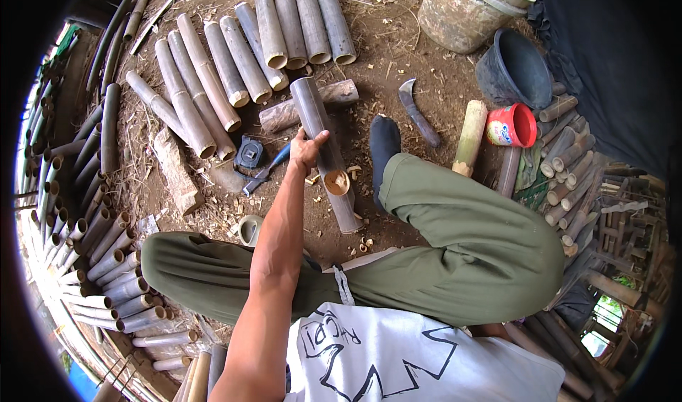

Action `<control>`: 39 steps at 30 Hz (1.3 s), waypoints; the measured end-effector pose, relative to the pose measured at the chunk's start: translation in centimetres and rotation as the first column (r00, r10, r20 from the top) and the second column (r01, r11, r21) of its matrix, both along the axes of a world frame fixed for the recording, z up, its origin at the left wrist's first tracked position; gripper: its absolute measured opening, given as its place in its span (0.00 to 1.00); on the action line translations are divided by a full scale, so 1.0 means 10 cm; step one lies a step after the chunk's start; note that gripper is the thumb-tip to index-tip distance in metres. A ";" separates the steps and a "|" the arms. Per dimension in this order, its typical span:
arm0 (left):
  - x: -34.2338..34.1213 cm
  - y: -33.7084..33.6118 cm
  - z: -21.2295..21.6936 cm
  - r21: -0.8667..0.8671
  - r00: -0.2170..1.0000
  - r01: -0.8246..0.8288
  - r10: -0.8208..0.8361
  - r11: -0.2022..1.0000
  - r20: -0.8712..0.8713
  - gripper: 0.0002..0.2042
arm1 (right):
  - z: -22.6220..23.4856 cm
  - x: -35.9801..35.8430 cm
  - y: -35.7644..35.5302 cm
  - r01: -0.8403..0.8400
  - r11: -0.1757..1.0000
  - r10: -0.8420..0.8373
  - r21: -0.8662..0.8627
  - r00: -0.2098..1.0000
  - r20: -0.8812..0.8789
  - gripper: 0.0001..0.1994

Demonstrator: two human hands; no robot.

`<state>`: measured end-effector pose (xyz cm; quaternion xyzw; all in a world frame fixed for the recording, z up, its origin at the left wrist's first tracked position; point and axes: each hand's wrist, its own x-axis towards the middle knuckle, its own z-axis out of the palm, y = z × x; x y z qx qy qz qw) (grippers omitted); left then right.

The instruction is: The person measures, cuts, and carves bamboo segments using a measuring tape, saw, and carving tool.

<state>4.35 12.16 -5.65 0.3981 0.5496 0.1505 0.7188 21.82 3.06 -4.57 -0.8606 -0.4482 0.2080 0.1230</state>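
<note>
The left hand (305, 149) has its fingers (318, 138) wrapped around a dark bamboo tube (318, 128), which leans on a short log (309, 107) over the dirt floor (398, 54). A tape measure (249, 153) and a curved knife (415, 110) lie nearby. The right hand is out of view.

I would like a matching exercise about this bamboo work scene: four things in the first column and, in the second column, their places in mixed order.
Things:
1. bamboo tube
2. curved knife
3. red plastic cup
4. tape measure

Places:
A. on the ground on its side, beside the black bucket
B. in the grip of the left hand
C. on the ground just left of the left hand
D. on the ground to the right of the foot in a dark sock

Pairs: 1-B, 2-D, 3-A, 4-C
</note>
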 end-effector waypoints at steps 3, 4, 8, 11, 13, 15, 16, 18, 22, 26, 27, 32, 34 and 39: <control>-0.02 0.00 0.05 -0.060 1.000 -0.030 0.030 0.998 0.005 0.35 | -0.05 -0.29 0.12 -0.055 0.995 0.056 -0.084 0.998 0.009 0.11; -0.04 0.02 0.03 -0.063 1.000 -0.028 0.028 0.998 -0.012 0.35 | -0.04 -0.36 0.13 -0.073 0.991 0.075 -0.111 0.997 0.006 0.11; -0.03 0.01 0.02 -0.053 0.996 -0.019 0.015 0.998 -0.086 0.36 | -0.18 -0.46 0.09 -0.203 0.969 0.215 -0.139 0.973 0.079 0.09; -0.14 0.05 -0.16 0.061 0.998 0.026 -0.023 0.998 -0.059 0.36 | -0.36 0.00 0.07 -0.108 0.994 0.087 0.028 0.906 0.415 0.08; -0.09 0.07 -0.15 0.038 0.995 0.058 -0.055 0.998 -0.088 0.35 | -0.35 0.17 0.06 0.005 1.000 0.010 -0.031 0.890 0.455 0.08; -0.01 0.05 0.05 0.022 0.992 -0.005 0.008 1.000 -0.123 0.30 | -0.38 0.20 0.06 0.025 0.997 0.011 -0.075 0.896 0.443 0.08; 0.03 0.11 -0.06 -0.012 0.990 0.012 -0.014 1.000 -0.143 0.29 | -0.40 0.20 0.06 0.035 0.995 0.011 -0.098 0.900 0.435 0.09; 0.15 0.09 -0.05 -0.009 0.979 0.081 -0.081 0.997 -0.185 0.28 | -0.38 0.28 -0.22 0.030 0.998 -0.010 -0.057 0.944 0.329 0.10; -0.07 0.17 -0.04 -0.045 0.975 0.034 -0.043 0.998 -0.219 0.27 | -0.58 0.79 -2.00 0.533 0.845 -0.534 -0.038 0.843 -0.057 0.45; 0.10 0.09 0.00 0.017 0.987 0.033 -0.030 0.999 -0.158 0.24 | -0.39 1.04 -2.57 0.622 0.778 -0.627 -0.093 0.777 -0.051 0.52; 0.29 -0.01 0.25 -0.055 0.994 -0.014 0.007 0.998 -0.111 0.22 | -0.31 1.12 -2.66 0.633 0.753 -0.639 -0.181 0.769 0.033 0.51; -0.37 0.18 -0.44 0.349 0.935 0.190 -0.061 0.918 -0.349 0.27 | 0.03 0.81 -2.06 0.530 0.751 -0.399 -0.393 0.839 0.369 0.50; -0.20 0.19 0.11 0.380 0.877 0.207 0.001 0.902 -0.481 0.28 | 0.38 0.82 -1.99 0.543 0.818 -0.408 -0.189 0.780 0.475 0.43; -1.15 0.79 0.08 0.721 0.680 0.411 0.339 0.558 -0.650 0.15 | 0.49 0.50 -1.26 0.060 0.973 -0.105 0.224 0.976 0.191 0.32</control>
